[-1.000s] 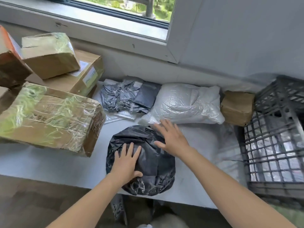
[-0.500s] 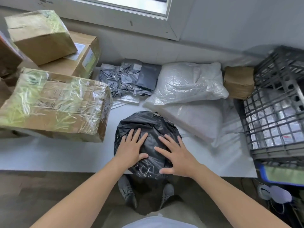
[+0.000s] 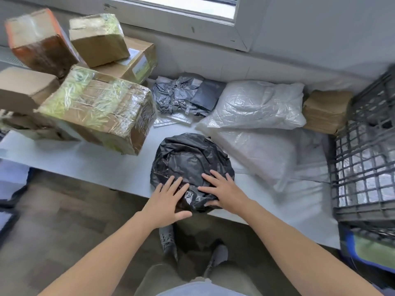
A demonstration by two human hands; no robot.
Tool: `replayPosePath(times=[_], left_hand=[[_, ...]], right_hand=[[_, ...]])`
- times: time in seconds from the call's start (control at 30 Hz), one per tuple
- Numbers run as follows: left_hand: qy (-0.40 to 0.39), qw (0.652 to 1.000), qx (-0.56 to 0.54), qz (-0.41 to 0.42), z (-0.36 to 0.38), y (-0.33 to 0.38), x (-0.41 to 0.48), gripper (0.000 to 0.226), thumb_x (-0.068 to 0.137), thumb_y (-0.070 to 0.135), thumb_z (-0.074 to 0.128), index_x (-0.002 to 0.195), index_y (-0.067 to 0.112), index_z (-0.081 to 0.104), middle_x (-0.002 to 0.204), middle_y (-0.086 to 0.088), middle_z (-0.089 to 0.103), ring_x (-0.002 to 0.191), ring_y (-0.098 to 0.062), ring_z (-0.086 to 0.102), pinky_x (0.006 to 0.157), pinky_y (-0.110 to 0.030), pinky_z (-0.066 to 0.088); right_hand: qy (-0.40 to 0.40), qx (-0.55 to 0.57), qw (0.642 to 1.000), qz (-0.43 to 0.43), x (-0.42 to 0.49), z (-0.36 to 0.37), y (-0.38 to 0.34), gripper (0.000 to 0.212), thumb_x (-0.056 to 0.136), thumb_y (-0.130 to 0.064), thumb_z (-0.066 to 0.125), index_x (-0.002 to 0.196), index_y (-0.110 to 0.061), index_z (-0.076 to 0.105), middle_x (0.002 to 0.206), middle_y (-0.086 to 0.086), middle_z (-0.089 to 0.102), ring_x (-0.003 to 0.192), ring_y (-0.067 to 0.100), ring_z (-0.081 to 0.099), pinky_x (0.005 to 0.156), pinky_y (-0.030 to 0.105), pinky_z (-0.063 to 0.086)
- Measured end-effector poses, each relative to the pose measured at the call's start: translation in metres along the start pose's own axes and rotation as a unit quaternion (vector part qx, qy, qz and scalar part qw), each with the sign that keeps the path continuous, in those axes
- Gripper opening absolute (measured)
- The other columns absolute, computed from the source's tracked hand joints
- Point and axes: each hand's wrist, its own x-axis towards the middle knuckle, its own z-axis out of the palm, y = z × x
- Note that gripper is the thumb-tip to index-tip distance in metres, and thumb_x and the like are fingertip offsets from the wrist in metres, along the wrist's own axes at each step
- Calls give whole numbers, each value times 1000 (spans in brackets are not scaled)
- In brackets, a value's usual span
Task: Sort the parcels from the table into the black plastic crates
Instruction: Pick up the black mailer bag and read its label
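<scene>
Now left hand (image 3: 165, 201), right hand (image 3: 224, 193) flat on black parcel (image 3: 188, 154), fingers (image 3: 215, 175) spread, at near edge of table (image 3: 102, 165), crate (image 3: 367, 167) right

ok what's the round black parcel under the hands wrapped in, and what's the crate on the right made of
The black parcel looks wrapped in thin, glossy plastic film: it is crinkled and catches highlights. The crate looks like rigid, matt dark-grey moulded plastic, judging by its open lattice walls.
</scene>
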Motion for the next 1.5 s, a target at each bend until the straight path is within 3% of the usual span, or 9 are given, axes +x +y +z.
replayPosePath(times=[0.23, 0.37, 0.53, 0.7, 0.87, 0.97, 1.1, 1.37, 1.5], left_hand=[[59, 993, -92, -53, -26, 5, -16, 79, 96, 66, 38, 157, 37, -3, 166, 6, -3, 153, -19, -8, 122, -42, 6], [107, 975, -191, -42, -68, 4, -17, 81, 94, 61, 50, 157, 40, 4, 165, 10, 10, 152, -13, 2, 122, -43, 4], [229, 932, -280, -25, -121, 4, -12, 66, 88, 32, 73, 146, 30, 42, 140, 6, 55, 128, -18, 51, 102, -33, 41], [324, 903, -268, -89, -159, 3, -1, 19, 94, 35, 64, 101, 18, 60, 88, 2, 65, 83, -27, 60, 63, -35, 40], [366, 883, -277, -100, -190, 1, 6, 21, 96, 37, 61, 94, 16, 60, 84, -3, 67, 77, -27, 60, 67, -39, 45], [363, 883, -286, -86, -203, 0, 11, 23, 96, 36, 62, 82, 21, 51, 75, 1, 61, 71, -24, 56, 62, -38, 40], [350, 885, -298, -69, -216, 1, 18, 32, 94, 37, 63, 74, 24, 42, 69, 3, 54, 64, -14, 50, 56, -34, 34], [245, 888, -389, -13, -233, -3, 20, 64, 71, 39, 87, 118, 33, 43, 100, 25, 51, 87, 9, 53, 65, -7, 41], [270, 849, -454, -5, -239, -2, 26, 53, 69, 24, 90, 108, 32, 55, 98, 13, 67, 88, -5, 67, 71, -16, 52]], right_hand=[[26, 128, 991, -11, 2, -47, 5, 42, 95, -41, 60, 133, -24, 62, 152, -8, 44, 148, 19, 26, 116, 42, 29], [86, 189, 978, 21, 3, -98, 10, 30, 95, -39, 62, 118, -21, 70, 116, -2, 70, 111, 20, 60, 87, 31, 44], [176, 258, 950, 25, -1, -153, 11, 22, 96, -38, 61, 99, -18, 69, 90, -7, 66, 85, 15, 55, 62, 12, 33], [235, 331, 914, 10, -4, -184, 4, 47, 96, -50, 54, 140, -33, 48, 130, -14, 54, 119, 5, 49, 95, 19, 33], [236, 331, 913, -37, -9, -201, 5, 68, 77, -70, 61, 139, -51, 39, 133, -20, 44, 121, -9, 41, 98, 8, 32], [242, 279, 929, -29, -4, -204, 11, 82, 72, -63, 73, 144, -43, 39, 134, -18, 42, 123, 0, 42, 102, 19, 35], [289, 253, 923, 8, 4, -216, 16, 63, 78, -40, 80, 135, -33, 55, 123, -5, 62, 113, 13, 56, 91, 22, 41], [295, 249, 922, 33, 4, -253, 20, 18, 79, -29, 81, 94, -26, 72, 87, -13, 72, 84, 3, 63, 72, 23, 43], [317, 249, 914, 34, 7, -264, 20, 24, 77, -30, 83, 96, -30, 69, 90, -14, 69, 86, 4, 62, 76, 23, 42]])
